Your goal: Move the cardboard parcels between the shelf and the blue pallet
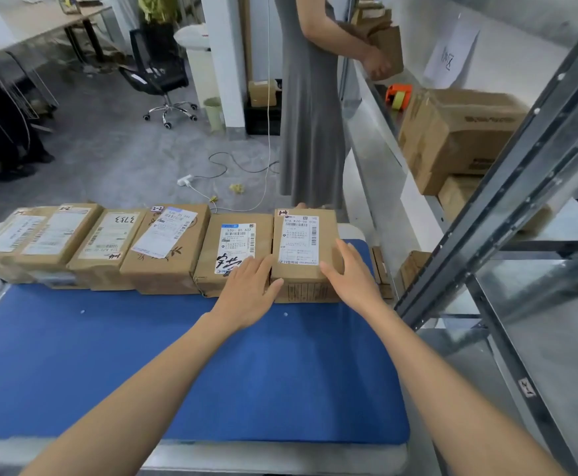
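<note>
Parcels of brown cardboard stand side by side in one row along the far edge of the flat blue pallet point(177, 355), six as far as I can count. Both grips are at the right end of this row. There the brown cardboard parcel with a white printed label point(306, 249) sits on the pallet, between the two grips and just beyond the wrists.

The left grip point(246, 290) lies with straight fingers on top of the neighbour parcel with a blue-headed label point(236, 242), close to the seam, and its thumb touches the near left corner of the labelled end parcel. The right grip point(346, 273) rests against the right side of the same end parcel, with its fingers nearly straight and a little spread and its thumb on the near top edge. Both grips are apart, not curled round anything; they touch the parcel from two sides.

The other four parcels continue the row to the left of the left grip. To the right of the right grip stands the grey metal shelf point(507, 214), and farther along its board is a large brown cardboard box point(459, 132). Beyond the grips a second person in a long grey dress point(311, 115) stands at the shelf, holding a small brown box point(387, 46).
</note>
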